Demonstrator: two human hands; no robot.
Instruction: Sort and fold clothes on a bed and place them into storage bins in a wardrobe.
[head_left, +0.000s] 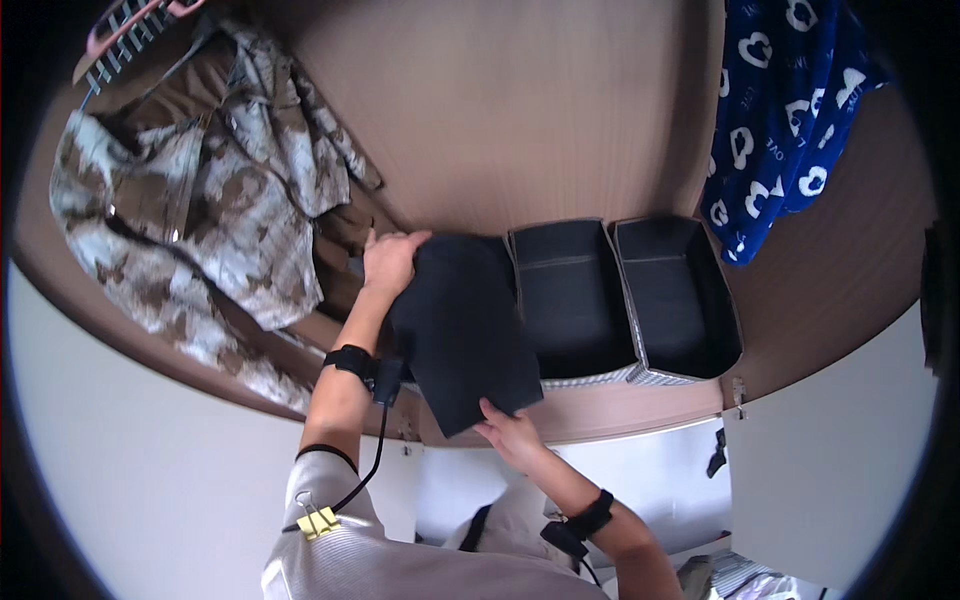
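Observation:
A stiff black panel (469, 330) lies tilted over the leftmost of a row of fabric storage boxes, hiding most of that box. My right hand (512, 437) pinches its near edge, thumb on top and fingers below. At the panel's far left corner is my left hand (391, 262), thumb against the edge; its other fingers are partly hidden, so its grip is unclear. Beside the panel stands a middle storage box (574, 300) with a black lining and a patterned outside. The right storage box (664, 292) is of the same kind. Both show bare black floors.
The boxes stand on a wooden wardrobe floor (630, 409). A camouflage jacket (217, 187) hangs at the left, close to my left arm. Blue cloth with white hearts (780, 127) hangs at the right. White wardrobe doors (832, 465) stand open on both sides.

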